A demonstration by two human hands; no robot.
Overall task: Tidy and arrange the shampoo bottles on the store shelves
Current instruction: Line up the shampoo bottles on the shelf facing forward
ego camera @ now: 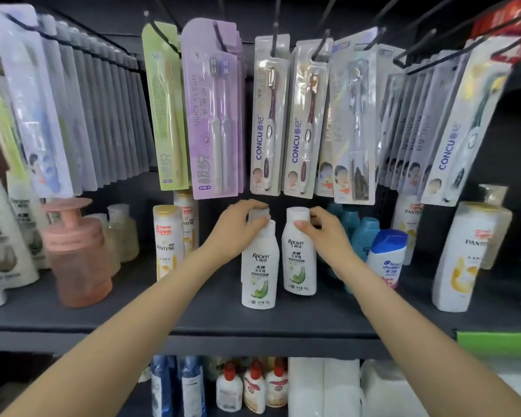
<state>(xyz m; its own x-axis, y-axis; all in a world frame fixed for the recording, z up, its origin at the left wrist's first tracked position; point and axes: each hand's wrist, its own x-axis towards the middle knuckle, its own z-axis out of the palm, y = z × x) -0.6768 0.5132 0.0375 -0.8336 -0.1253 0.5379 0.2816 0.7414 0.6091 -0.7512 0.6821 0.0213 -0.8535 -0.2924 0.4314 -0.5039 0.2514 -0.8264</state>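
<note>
Two white Racien shampoo bottles with green leaf labels stand upright side by side on the dark shelf (211, 314). My left hand (238, 225) grips the cap of the nearer, left bottle (260, 267). My right hand (322, 233) grips the neck and cap of the right bottle (299, 260), which stands a little further back. Both bottles rest on the shelf, a narrow gap between them.
Left: a Pantene bottle (166, 242), a pink pump bottle (74, 251) and white bottles (3, 236). Right: teal bottles (363, 236), a Head & Shoulders bottle (387, 257) and a large Pantene bottle (465, 257). Packaged toothbrushes (271, 115) hang low overhead. More bottles fill the shelf below (253, 386).
</note>
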